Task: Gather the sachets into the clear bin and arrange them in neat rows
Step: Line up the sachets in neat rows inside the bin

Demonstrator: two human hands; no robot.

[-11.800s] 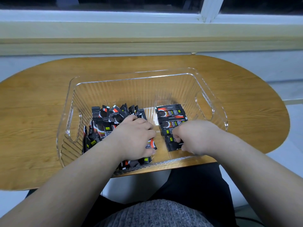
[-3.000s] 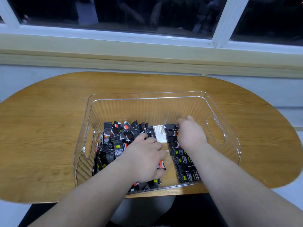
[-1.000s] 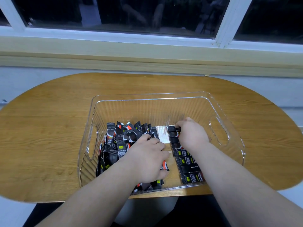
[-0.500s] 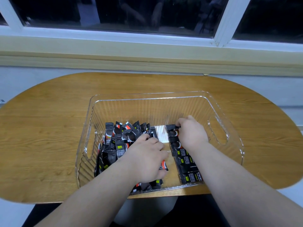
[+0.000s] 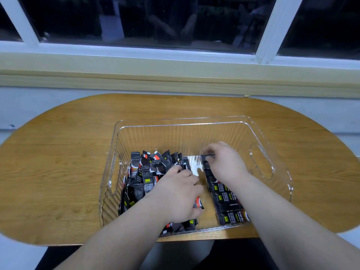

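Deep in the clear bin point(image 5: 175, 131), the left hand point(image 5: 179, 195) curls palm-down around the loose pile point(image 5: 146, 172); the right hand point(image 5: 226, 164) pinches the farthest sachet point(image 5: 206, 157) of the near-to-far row point(image 5: 228, 201), sachets lying crosswise

A clear ribbed plastic bin point(image 5: 183, 120) stands on the oval wooden table point(image 5: 58, 162), right of centre. Inside, a heap of black foil sachets point(image 5: 148, 172) lies left, a row of black foil sachets point(image 5: 228, 201) right.

Left hand point(image 5: 179, 193) curled, right hand point(image 5: 224, 162) pinching
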